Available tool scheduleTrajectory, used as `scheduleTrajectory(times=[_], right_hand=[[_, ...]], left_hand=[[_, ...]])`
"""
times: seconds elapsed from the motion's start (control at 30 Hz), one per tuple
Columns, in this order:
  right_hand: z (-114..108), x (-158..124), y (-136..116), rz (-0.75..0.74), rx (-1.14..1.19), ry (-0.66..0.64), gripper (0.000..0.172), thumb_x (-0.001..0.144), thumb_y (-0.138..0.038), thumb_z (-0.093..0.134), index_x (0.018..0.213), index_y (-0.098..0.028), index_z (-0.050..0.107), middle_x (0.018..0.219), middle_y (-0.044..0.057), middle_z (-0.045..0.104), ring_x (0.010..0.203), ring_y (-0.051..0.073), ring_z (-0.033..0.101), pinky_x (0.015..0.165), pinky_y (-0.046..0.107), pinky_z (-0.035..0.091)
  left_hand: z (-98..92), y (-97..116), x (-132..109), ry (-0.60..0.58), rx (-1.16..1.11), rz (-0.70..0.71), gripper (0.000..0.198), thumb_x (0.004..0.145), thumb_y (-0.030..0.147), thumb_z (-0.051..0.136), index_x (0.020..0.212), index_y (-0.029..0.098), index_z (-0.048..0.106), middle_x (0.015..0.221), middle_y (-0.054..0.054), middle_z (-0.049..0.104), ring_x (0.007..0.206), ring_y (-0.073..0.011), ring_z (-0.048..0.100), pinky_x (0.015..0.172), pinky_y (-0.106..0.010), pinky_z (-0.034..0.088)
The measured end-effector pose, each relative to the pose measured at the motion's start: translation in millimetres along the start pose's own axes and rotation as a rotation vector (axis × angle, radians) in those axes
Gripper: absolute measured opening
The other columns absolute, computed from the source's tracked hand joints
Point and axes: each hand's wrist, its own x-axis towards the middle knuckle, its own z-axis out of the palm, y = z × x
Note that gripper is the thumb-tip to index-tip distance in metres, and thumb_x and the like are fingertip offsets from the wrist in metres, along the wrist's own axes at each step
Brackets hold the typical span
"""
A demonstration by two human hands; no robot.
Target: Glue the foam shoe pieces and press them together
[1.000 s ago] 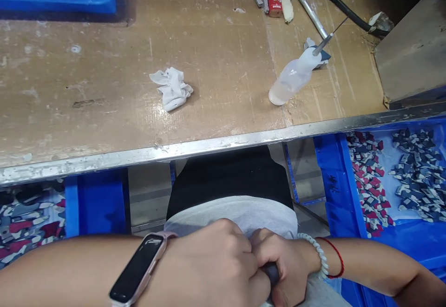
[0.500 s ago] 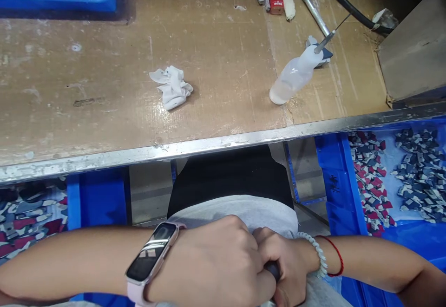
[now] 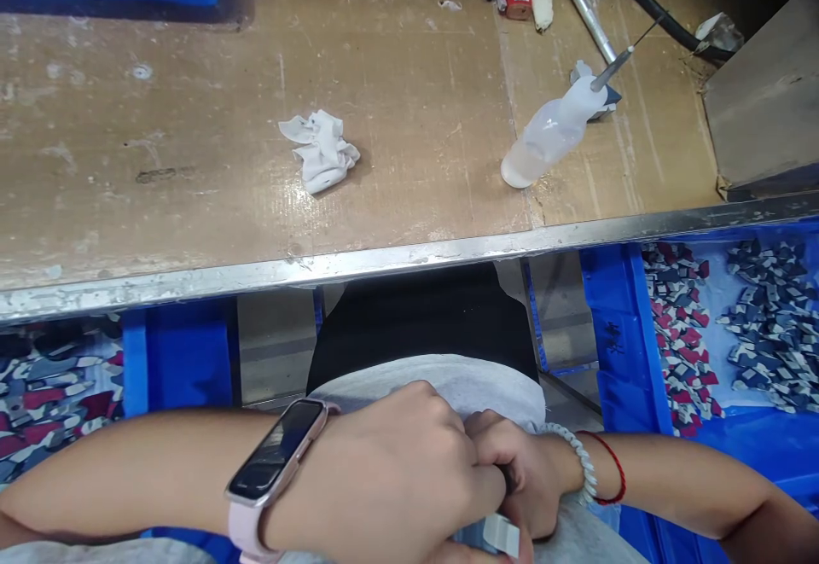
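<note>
low and near in my lap (image 3: 473, 380), my right hand (image 3: 531, 483) is clenched on a small dark piece (image 3: 508, 479), my left hand (image 3: 397, 479) curled shut against it; i judge it light, stiff, best pinched at its edges.

Both hands meet low over the lap (image 3: 448, 380), knuckles up. The left forearm (image 3: 147, 470) crosses in nearly level from the left of the lap, its wrist banded by a pink smartwatch (image 3: 275, 462). The left hand (image 3: 397, 470) is curled into a fist that lies partly over the right hand (image 3: 521, 483) and touches it. The right forearm (image 3: 691, 483) comes in from the right of the lap, its wrist ringed by a white bead bracelet (image 3: 583, 462) and a red string (image 3: 615, 466). Its fingers are curled tight against the left hand.
</note>
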Motion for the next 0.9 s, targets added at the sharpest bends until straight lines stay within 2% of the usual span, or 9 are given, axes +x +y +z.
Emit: scheduleTrajectory(times=[0.13,0.27,0.37,0.5,0.6,0.7,0.77,0.83,0.9], right_hand=[[0,1,0,-0.08,0.033,0.077,0.081,0.044,-0.102,0.056,0.052,-0.024,0.037,0.039,-0.01,0.033,0.032,0.003,0.032,0.033,0.019,0.029],[1,0,-1,0.023,-0.022,0.03,0.08,0.05,-0.102,0.054,0.05,-0.025,0.034,0.039,-0.011,0.028,0.033,0.003,0.029,0.035,0.019,0.03],[2,2,-1,-0.004,0.022,0.052,0.079,0.049,-0.1,0.057,0.049,-0.024,0.035,0.039,-0.011,0.03,0.034,0.003,0.028,0.034,0.019,0.029],[1,6,0,-0.128,0.138,0.122,0.079,0.041,-0.096,0.066,0.053,-0.021,0.044,0.042,-0.01,0.035,0.036,0.003,0.031,0.034,0.018,0.028],[1,6,0,-0.196,0.209,0.139,0.076,0.044,-0.09,0.074,0.062,-0.018,0.056,0.047,-0.009,0.042,0.038,0.003,0.037,0.037,0.017,0.031],[-2,3,-3,-0.182,0.25,0.108,0.074,0.044,-0.086,0.078,0.067,-0.018,0.058,0.049,-0.008,0.044,0.04,0.004,0.039,0.04,0.018,0.032],[-6,0,-8,-0.121,0.277,0.053,0.076,0.047,-0.088,0.075,0.072,-0.019,0.058,0.051,-0.008,0.047,0.041,0.005,0.042,0.041,0.019,0.033],[-12,-2,-15,-0.005,0.293,0.011,0.075,0.061,-0.09,0.066,0.081,-0.018,0.059,0.056,-0.005,0.052,0.045,0.008,0.047,0.045,0.02,0.037],[-19,-2,-23,0.099,0.289,-0.021,0.073,0.07,-0.088,0.06,0.088,-0.017,0.06,0.061,-0.003,0.055,0.05,0.009,0.05,0.049,0.022,0.04]], left_hand=[[2.5,0,-1,0.009,-0.025,-0.009,0.043,0.075,0.046,0.089,0.066,0.018,0.058,0.052,0.005,0.05,0.044,-0.0134,0.046,0.04,-0.028,0.038],[1.5,-1,-2,-0.003,-0.086,-0.026,0.045,0.067,0.046,0.094,0.069,0.019,0.058,0.052,0.007,0.05,0.045,-0.0124,0.045,0.04,-0.027,0.037],[-1.5,1,-4,-0.009,-0.095,-0.04,0.042,0.07,0.044,0.093,0.072,0.019,0.06,0.054,0.007,0.05,0.046,-0.0123,0.046,0.041,-0.026,0.038],[-3.9,3,-3,-0.019,-0.083,-0.025,0.038,0.07,0.038,0.092,0.073,0.019,0.059,0.056,0.007,0.05,0.047,-0.0121,0.047,0.042,-0.026,0.039],[-3.9,1,-4,-0.041,-0.063,-0.003,0.039,0.068,0.037,0.092,0.072,0.019,0.058,0.055,0.007,0.051,0.047,-0.012,0.047,0.043,-0.025,0.039],[-4.2,1,-7,-0.036,-0.021,0.014,0.044,0.061,0.037,0.097,0.071,0.019,0.058,0.056,0.007,0.053,0.048,-0.0128,0.047,0.042,-0.027,0.039],[-5.0,4,-9,0.014,0.014,0.015,0.043,0.066,0.039,0.095,0.071,0.019,0.057,0.057,0.007,0.052,0.048,-0.0128,0.045,0.043,-0.028,0.038],[-5.8,7,-10,0.059,0.047,0.01,0.039,0.078,0.041,0.088,0.072,0.019,0.056,0.058,0.007,0.052,0.048,-0.0128,0.043,0.045,-0.029,0.039],[-6.2,10,-12,0.073,0.088,-0.009,0.035,0.092,0.044,0.072,0.074,0.02,0.055,0.06,0.006,0.053,0.048,-0.014,0.043,0.047,-0.031,0.038]])
